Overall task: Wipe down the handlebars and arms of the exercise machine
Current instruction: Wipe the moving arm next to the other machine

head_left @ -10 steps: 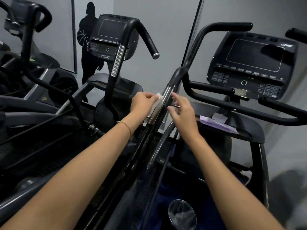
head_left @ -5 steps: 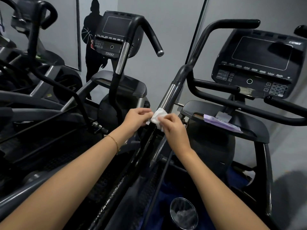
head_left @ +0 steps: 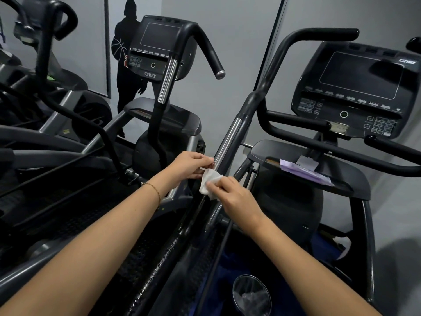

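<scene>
With your left hand (head_left: 191,164) and right hand (head_left: 234,195) both pinching the wipe (head_left: 210,184) at the machine arm (head_left: 180,238), just below its chrome sleeve (head_left: 227,142), wrap the wipe fully round the tube and draw it along with firm, even pressure.

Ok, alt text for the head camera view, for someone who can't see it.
The left hand and right hand pinch a crumpled white wipe at the exercise machine's slanted arm, just below its chrome section. A dark console stands at right, a purple packet on its tray.
</scene>
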A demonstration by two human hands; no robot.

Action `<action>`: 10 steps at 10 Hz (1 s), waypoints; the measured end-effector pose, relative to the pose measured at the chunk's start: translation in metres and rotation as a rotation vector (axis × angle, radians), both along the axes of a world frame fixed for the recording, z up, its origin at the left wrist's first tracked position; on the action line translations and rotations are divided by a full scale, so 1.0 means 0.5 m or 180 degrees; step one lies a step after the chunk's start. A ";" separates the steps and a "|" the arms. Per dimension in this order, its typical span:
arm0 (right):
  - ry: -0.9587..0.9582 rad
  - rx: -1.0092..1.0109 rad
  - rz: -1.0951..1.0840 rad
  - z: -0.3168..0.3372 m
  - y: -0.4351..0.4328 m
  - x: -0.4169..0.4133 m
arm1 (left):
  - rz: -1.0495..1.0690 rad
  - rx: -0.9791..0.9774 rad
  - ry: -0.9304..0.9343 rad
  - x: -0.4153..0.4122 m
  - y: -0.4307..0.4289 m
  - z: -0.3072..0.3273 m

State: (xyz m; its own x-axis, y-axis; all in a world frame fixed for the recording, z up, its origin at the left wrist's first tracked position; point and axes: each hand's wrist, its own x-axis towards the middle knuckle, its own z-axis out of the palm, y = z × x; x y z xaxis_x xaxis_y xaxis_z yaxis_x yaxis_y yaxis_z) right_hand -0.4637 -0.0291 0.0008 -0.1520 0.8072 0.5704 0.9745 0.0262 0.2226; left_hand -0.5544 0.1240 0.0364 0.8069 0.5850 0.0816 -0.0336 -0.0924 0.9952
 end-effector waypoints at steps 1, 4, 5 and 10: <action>0.0097 0.0140 -0.0040 0.004 0.006 0.009 | -0.0001 0.0121 0.0012 -0.001 -0.004 0.002; -0.0243 -0.0153 0.0079 -0.032 0.000 0.007 | 0.0168 0.0535 0.0195 0.008 -0.012 0.009; 0.0391 -0.0107 -0.0123 -0.020 0.002 -0.001 | 0.0104 0.0570 0.0231 0.011 -0.010 0.014; 0.0077 -0.0149 0.0315 -0.047 -0.011 -0.023 | 0.0240 0.0623 0.0313 0.023 -0.009 0.008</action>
State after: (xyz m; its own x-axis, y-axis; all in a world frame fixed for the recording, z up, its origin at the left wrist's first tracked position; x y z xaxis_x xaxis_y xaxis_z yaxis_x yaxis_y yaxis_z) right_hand -0.4751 -0.0346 -0.0227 -0.2188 0.8147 0.5370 0.9718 0.1322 0.1954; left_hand -0.5426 0.1194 0.0404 0.7711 0.6248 0.1227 0.0769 -0.2826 0.9561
